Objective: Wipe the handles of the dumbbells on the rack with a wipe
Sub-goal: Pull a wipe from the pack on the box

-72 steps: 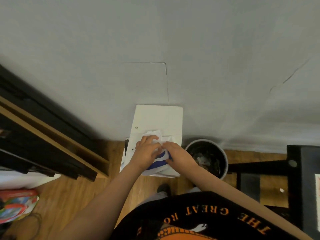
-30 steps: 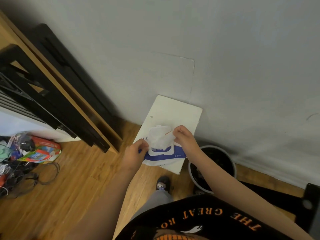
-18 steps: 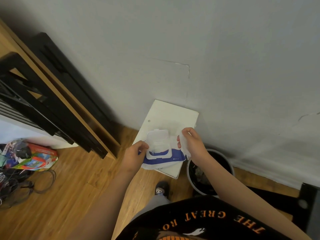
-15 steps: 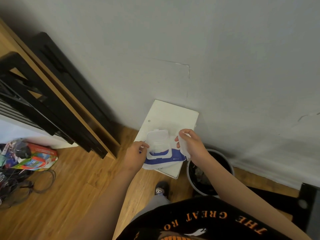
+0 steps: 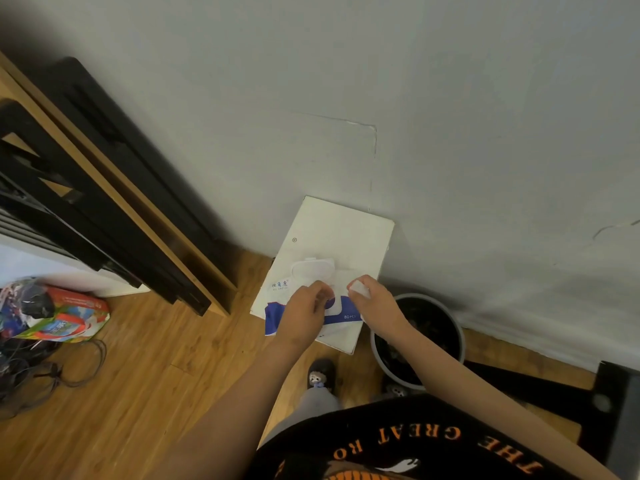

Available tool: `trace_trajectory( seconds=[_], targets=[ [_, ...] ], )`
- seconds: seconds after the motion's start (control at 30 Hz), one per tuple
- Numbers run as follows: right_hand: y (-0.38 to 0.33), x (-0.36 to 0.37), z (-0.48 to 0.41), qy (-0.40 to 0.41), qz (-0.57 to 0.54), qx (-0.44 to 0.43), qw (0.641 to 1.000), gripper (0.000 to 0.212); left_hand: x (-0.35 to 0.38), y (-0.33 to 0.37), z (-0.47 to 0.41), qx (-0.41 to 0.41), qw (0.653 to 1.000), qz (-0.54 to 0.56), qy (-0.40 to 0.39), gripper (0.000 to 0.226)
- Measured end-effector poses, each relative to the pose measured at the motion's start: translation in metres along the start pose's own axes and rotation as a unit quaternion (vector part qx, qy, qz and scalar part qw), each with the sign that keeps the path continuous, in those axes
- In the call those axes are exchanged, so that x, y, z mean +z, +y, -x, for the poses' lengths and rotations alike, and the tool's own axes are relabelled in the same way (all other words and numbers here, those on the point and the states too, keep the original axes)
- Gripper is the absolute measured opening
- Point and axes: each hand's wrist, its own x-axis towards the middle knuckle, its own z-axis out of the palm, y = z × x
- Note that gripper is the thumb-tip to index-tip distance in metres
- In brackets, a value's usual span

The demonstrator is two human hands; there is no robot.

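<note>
The soft blue-and-white wipes pack (image 5: pixel 277 289) lies on a flat white board (image 5: pixel 346 233) over glossy wood floor (image 5: pixel 166 368) by the grey wall, long axis nine to three, its clear lid (image 5: pixel 313 270) flipped toward twelve. The left hand (image 5: pixel 303 315) clutches the pack with curled fingers. The right hand (image 5: pixel 375 304), at the pack's three o'clock, pinches a crumpled white wipe (image 5: pixel 358 289), with a round dark bin (image 5: pixel 460 332) at four.

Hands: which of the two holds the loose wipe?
The right hand, pinching the white wipe; the left hand only rests on the wipe pack.
</note>
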Motion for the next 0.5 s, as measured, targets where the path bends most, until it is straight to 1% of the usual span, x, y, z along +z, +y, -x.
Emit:
trace_trajectory(
  seconds=[0.07,0.17,0.23,0.3,0.37,0.5],
  targets=[
    [0.005,0.002,0.002,-0.019,0.056,-0.031,0.998,0.015,0.001,-0.006,0.005,0.005,1.000,-0.010,0.000,0.026],
    [0.003,0.005,0.006,-0.043,0.151,-0.084,0.984,0.027,0.001,-0.011,0.011,0.027,0.999,-0.031,0.005,0.026],
    [0.001,0.008,0.006,-0.054,0.205,-0.111,0.971,0.032,0.001,-0.013,0.009,0.048,0.996,-0.069,0.012,0.028],
    [-0.001,0.010,0.005,-0.056,0.247,-0.124,0.960,0.034,-0.002,-0.014,0.003,0.038,0.995,-0.090,0.020,0.027],
    [-0.001,0.009,0.004,-0.056,0.266,-0.128,0.954,0.033,-0.002,-0.014,-0.005,0.014,0.994,-0.101,0.026,0.025],
    [0.003,0.005,0.001,-0.062,0.252,-0.121,0.958,0.033,-0.001,-0.009,-0.017,-0.027,0.991,-0.130,0.026,0.037]
  ],
)
